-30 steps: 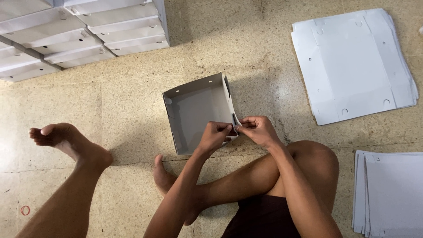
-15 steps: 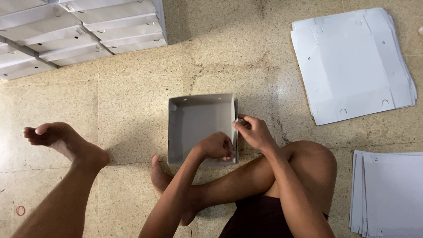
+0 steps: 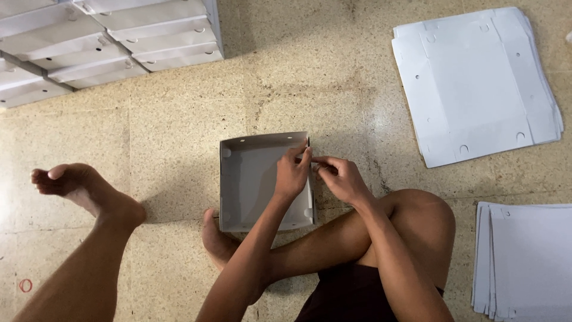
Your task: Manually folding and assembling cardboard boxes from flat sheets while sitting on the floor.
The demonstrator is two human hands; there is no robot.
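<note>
A shallow grey cardboard tray, folded up into an open box with small round holes near its corners, sits on the speckled stone floor just in front of the person's crossed legs. The left hand reaches over the tray's right wall near the far right corner, fingers curled down and pinching the wall's top edge. The right hand is just outside that same wall, fingertips drawn together on the edge and almost touching the left hand. A bare foot rests against the tray's near side, and the other foot lies well apart to the left. A stack of flat grey cardboard blanks lies at the upper right, another pile of blanks at the lower right, and rows of finished trays are stacked at the upper left.
</note>
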